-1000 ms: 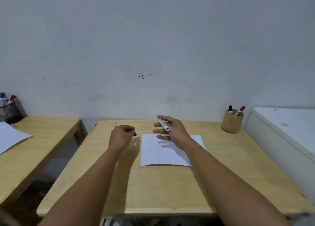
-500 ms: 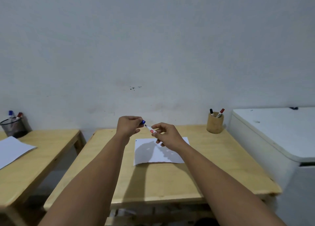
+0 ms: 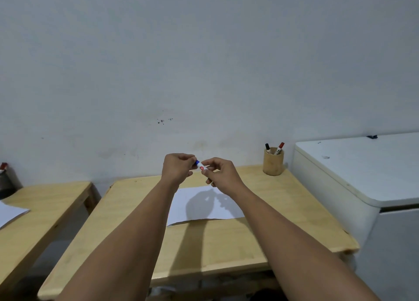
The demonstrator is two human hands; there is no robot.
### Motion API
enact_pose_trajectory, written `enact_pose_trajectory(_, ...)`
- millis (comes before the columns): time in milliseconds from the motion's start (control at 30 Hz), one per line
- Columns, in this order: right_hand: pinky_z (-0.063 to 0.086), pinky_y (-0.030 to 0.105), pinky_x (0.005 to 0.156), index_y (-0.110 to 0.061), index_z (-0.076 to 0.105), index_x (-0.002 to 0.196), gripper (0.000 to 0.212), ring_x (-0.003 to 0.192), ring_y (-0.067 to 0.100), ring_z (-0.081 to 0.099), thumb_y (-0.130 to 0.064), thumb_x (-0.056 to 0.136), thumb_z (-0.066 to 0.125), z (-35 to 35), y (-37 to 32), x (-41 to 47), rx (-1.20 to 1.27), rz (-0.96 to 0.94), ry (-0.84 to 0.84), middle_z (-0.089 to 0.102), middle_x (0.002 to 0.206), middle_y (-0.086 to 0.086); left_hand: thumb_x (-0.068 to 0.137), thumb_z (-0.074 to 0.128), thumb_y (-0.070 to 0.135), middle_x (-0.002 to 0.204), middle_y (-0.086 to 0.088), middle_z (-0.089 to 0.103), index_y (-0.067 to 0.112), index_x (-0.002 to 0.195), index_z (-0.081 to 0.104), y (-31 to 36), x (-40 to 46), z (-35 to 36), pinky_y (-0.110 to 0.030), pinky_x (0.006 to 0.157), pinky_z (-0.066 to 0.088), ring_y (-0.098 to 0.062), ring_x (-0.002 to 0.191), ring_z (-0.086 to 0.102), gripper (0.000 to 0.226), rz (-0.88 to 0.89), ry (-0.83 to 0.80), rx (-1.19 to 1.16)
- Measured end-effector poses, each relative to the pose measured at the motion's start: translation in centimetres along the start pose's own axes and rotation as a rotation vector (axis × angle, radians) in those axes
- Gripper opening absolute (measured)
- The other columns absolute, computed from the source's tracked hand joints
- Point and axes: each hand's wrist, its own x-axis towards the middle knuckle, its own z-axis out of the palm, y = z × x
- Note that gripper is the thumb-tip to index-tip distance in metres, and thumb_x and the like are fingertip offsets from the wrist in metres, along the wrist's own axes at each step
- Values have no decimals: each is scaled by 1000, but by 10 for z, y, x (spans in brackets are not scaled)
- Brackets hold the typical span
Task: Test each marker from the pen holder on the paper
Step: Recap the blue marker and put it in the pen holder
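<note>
Matt pale wood table [image 3: 283, 210], smooth white paper [image 3: 204, 212]

A second wooden table [image 3: 45, 210] is standing to the left, apart from the main one. A sheet of white paper [image 3: 10, 213] is lying at its left edge, and a dark mesh cup [image 3: 5, 182] is sitting at its far left corner with a red-tipped item poking out. A white cabinet [image 3: 362, 176] is standing on the right. The pale wall [image 3: 204, 62] is showing small dark specks [image 3: 163, 120].
</note>
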Motion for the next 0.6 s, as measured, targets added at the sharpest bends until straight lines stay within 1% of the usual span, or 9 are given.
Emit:
enact_pose_trajectory(133, 55, 30, 69, -16, 74, 123, 20, 58, 7, 70, -11, 105, 69, -26, 10, 18, -31, -14, 90, 65, 88, -7, 92, 64, 13, 109, -6, 77, 16, 102, 78, 19, 11, 36, -45, 94, 58, -23, 110, 71, 18, 89, -117, 11)
enact_pose_trajectory(200, 53, 31, 74, -17, 73, 128, 25, 69, 16, 75, -8, 106, 64, -52, 13, 34, -104, -26, 108, 62, 87, -9, 93, 58, 13, 121, -2, 75, 16, 116, 77, 33, 23, 59, -44, 103, 54, -20, 118, 67, 30, 142, -206, 61)
enact_pose_trajectory(267, 48, 27, 69, -14, 75, 124, 22, 80, 24, 72, -9, 107, 63, -84, 16, 52, -246, -49, 164, 62, 87, -8, 95, 53, 11, 129, -1, 71, 16, 133, 68, 40, 36, 87, -39, 105, 51, -15, 118, 64, 41, 183, -244, 97)
enact_pose_trajectory(367, 52, 32, 70, -13, 75, 112, 12, 79, 25, 70, -17, 105, 66, -139, 22, 79, -335, -27, 367, 74, 88, 0, 94, 53, 12, 130, -1, 67, 22, 149, 51, 29, 50, 133, -26, 80, 53, -9, 97, 65, 56, 192, -274, 154)
enact_pose_trajectory(433, 61, 39, 72, -13, 73, 107, 9, 78, 28, 76, -18, 104, 66, -173, 26, 95, -324, 1, 495, 79, 90, 4, 93, 60, 17, 136, -4, 63, 24, 152, 45, 9, 61, 166, -27, 79, 52, -15, 105, 65, 62, 179, -315, 220)
enact_pose_trajectory(467, 62, 38, 73, -13, 72, 106, 8, 77, 25, 76, -18, 104, 66, -188, 29, 103, -336, -2, 547, 78, 90, 1, 92, 65, 20, 140, -5, 61, 24, 154, 43, -2, 67, 182, -29, 84, 51, -17, 109, 63, 66, 167, -329, 245)
enact_pose_trajectory(533, 57, 27, 69, -15, 72, 103, 4, 71, 6, 71, -17, 102, 69, -211, 37, 119, -373, -21, 607, 75, 88, -9, 89, 72, 26, 145, -7, 57, 24, 155, 39, -23, 80, 211, -33, 91, 49, -19, 116, 59, 74, 142, -336, 285)
enact_pose_trajectory(567, 56, 24, 70, -16, 72, 101, 2, 70, 2, 70, -17, 101, 71, -219, 43, 127, -389, -25, 613, 74, 88, -11, 87, 75, 28, 148, -8, 55, 23, 156, 38, -33, 87, 224, -35, 96, 49, -22, 123, 58, 78, 130, -337, 300)
enact_pose_trajectory(600, 58, 27, 76, -17, 72, 101, 3, 74, 4, 71, -19, 100, 73, -224, 49, 134, -413, -18, 606, 75, 90, -10, 86, 78, 29, 150, -9, 53, 22, 157, 36, -42, 93, 235, -37, 101, 49, -24, 130, 55, 82, 116, -341, 312)
